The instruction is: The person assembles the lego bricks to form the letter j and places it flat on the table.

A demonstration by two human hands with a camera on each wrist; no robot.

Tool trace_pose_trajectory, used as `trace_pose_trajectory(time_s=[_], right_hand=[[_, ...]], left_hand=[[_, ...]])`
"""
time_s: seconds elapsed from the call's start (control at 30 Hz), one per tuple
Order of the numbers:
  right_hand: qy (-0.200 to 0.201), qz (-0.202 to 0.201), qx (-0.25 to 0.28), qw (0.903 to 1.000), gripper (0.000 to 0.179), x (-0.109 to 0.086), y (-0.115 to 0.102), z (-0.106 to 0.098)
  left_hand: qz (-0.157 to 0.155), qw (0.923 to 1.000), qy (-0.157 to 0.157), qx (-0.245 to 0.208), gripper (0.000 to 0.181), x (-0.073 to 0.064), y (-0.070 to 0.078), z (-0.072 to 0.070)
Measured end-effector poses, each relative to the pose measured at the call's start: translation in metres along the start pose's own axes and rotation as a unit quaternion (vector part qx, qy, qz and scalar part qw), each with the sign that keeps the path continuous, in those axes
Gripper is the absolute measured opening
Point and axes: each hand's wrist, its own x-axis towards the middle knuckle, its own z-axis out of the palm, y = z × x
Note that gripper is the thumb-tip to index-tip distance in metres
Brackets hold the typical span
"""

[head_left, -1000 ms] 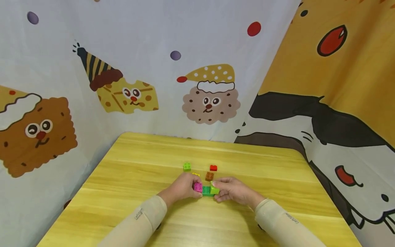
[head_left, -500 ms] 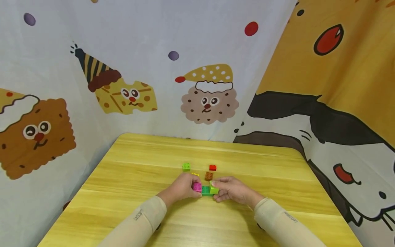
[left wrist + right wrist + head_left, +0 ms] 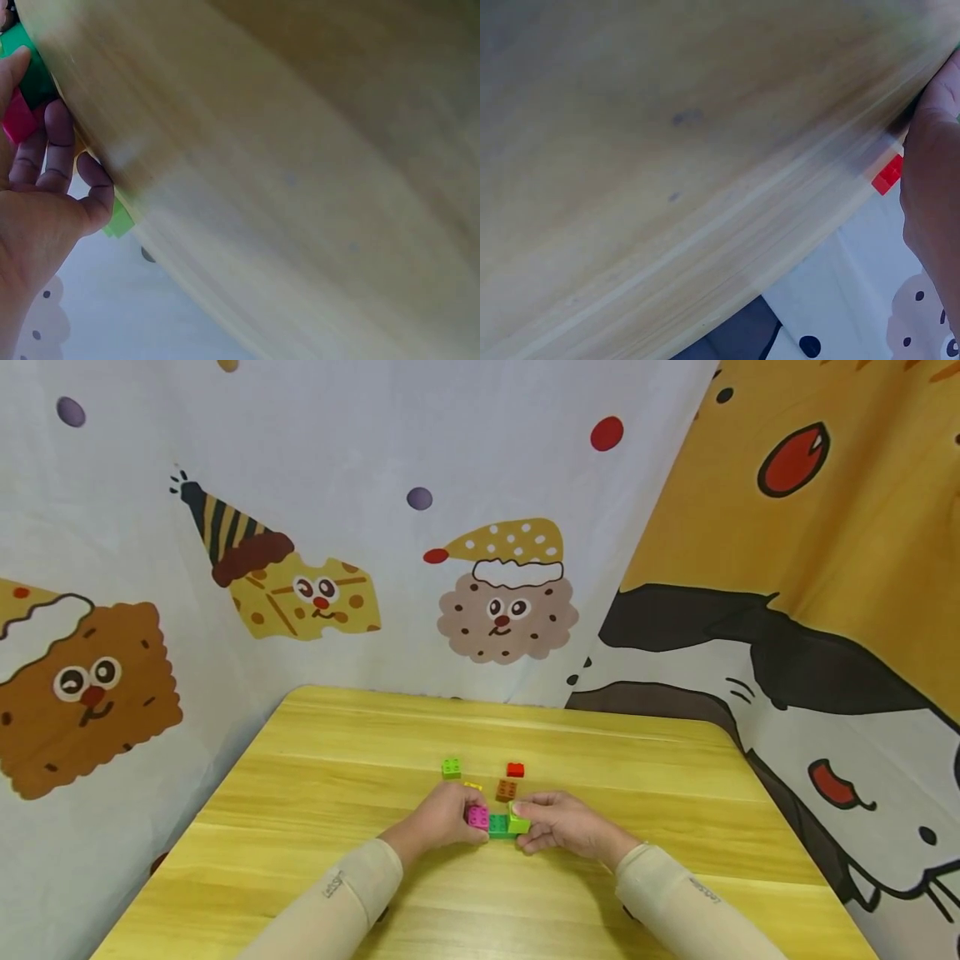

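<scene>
A long green toy building brick (image 3: 498, 825) lies across the middle of the wooden table, between the two hands. On its left end sits a pink brick (image 3: 477, 817), on its right end a lime-green brick (image 3: 517, 820). The left hand (image 3: 444, 814) grips the pink end, thumb at the near side and fingers at the far side. In the left wrist view the thumb reaches onto the green brick (image 3: 36, 76) near the pink brick (image 3: 19, 118). The right hand (image 3: 566, 827) pinches the lime-green end; in the right wrist view its fingertips are out of frame.
Just beyond the hands lie an orange-brown brick (image 3: 506, 790), a red brick (image 3: 515, 770), another lime-green brick (image 3: 451, 768) and a yellow brick (image 3: 472, 786) partly hidden by the left hand. A printed curtain (image 3: 360, 510) hangs behind the table (image 3: 337, 735).
Both hands keep their hold on the joined bricks, which stay where they were. Only the head view has shifted slightly.
</scene>
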Motion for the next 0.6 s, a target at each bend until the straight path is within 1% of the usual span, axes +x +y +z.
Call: trace_pose_trajectory(time_s=[0.27, 0.6], right_hand=[[0.004, -0.006, 0.003, 1.0, 0.063, -0.0004, 0.0018, -0.0009], [0.001, -0.007, 0.002, 1.0, 0.063, 0.0002, 0.0024, -0.0002]], left_hand=[[0.001, 1.0, 0.0, -0.004, 0.024, 0.0009, 0.0008, 0.0002], [-0.001, 1.0, 0.002, 0.003, 0.024, -0.0014, 0.0023, -0.0009]])
